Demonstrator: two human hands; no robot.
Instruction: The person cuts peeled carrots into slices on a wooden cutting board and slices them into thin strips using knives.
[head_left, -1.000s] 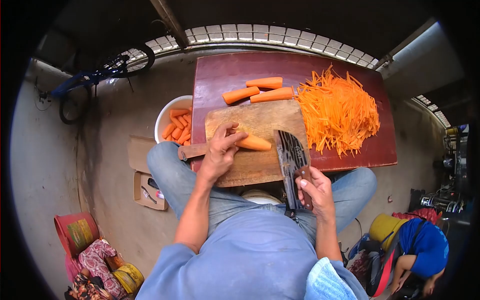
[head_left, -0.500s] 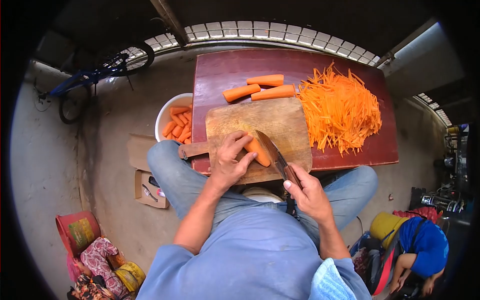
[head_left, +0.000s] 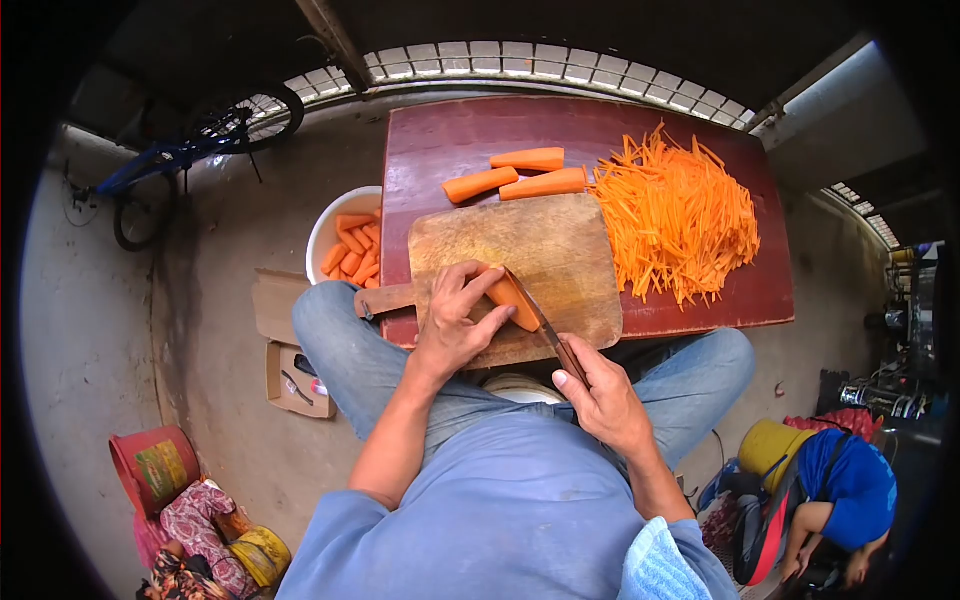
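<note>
My left hand (head_left: 455, 318) is closed on a peeled carrot (head_left: 511, 303), pressing it to the wooden cutting board (head_left: 560, 240) with fingertips at its upper end and thumb at its lower end. In my right hand (head_left: 604, 395) is a knife (head_left: 547, 332), gripped by its dark brown handle. The blade lies lengthwise against the carrot's right side; whether it has entered the flesh I cannot tell. Beyond the board rest three peeled carrots (head_left: 527, 184). A large heap of carrot strips (head_left: 680, 220) sits right of the board.
The red table (head_left: 440, 130) carries the board and carrots. A white bucket (head_left: 318, 240) of carrots stands at its left. An open cardboard box (head_left: 284, 393) lies on the floor. Other people sit at lower left (head_left: 205, 530) and lower right (head_left: 850, 490). A bicycle (head_left: 150, 168) leans far left.
My right hand has moved slightly left and down, bringing the knife blade from beside the carrot to against its right side. My left hand keeps its hold on the carrot.
</note>
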